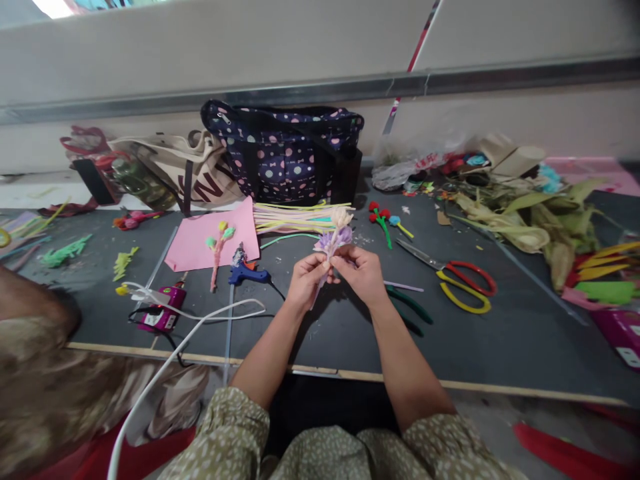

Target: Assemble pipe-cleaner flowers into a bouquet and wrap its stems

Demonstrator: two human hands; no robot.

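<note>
Over the middle of the dark table, my two hands meet on one small craft flower, with purple petals and a cream tuft on top. My left hand pinches its pale purple stem, whose lower end sticks out below the fingers. From the other side, my right hand closes thumb and fingers just under the petals. Green-handled pliers lie beside my right wrist, next to a loose lilac stem. Left of my hands rests a blue glue gun.
Scissors with red and yellow handles lie to the right. Pipe cleaners and pink paper lie behind. A patterned bag stands at the wall. Dried husks cover the far right. A white cable crosses the table's front edge.
</note>
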